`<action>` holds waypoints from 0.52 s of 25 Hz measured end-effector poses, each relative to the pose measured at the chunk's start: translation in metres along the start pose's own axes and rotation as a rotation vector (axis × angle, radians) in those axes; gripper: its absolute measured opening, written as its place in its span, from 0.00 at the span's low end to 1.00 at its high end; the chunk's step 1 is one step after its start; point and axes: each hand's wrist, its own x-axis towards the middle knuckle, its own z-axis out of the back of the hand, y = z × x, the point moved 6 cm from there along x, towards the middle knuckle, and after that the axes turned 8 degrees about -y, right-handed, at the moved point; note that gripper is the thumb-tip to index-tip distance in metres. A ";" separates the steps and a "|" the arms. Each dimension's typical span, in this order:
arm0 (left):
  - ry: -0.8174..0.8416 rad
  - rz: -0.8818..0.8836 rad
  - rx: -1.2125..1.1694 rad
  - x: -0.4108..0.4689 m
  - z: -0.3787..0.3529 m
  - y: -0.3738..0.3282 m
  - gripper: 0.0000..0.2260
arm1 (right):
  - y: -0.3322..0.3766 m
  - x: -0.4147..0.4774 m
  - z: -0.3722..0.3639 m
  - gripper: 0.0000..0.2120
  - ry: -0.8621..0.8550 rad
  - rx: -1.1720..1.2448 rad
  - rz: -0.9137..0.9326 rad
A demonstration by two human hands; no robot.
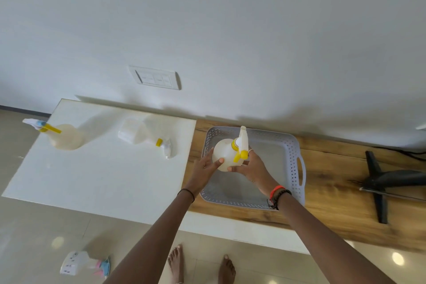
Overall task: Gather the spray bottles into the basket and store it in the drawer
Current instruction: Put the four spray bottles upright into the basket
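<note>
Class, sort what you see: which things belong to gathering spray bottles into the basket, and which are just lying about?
Job: held spray bottle, upright spray bottle, tipped spray bottle, floor spray bottle, grey basket.
Lying about: black stand, wall switch plate.

White switch plate (pixel 156 79) on wall, up beyond left hand (pixel 202 169). White tabletop (pixel 103 180) left of it. Wooden counter (pixel 334 191) right of right hand (pixel 252 169); black stand (pixel 382 180) lying there, far right. Glossy floor tiles (pixel 23 237) below both.
</note>
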 end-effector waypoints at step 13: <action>-0.142 0.022 0.115 0.073 -0.015 0.032 0.15 | -0.027 0.067 -0.019 0.43 -0.133 -0.167 0.068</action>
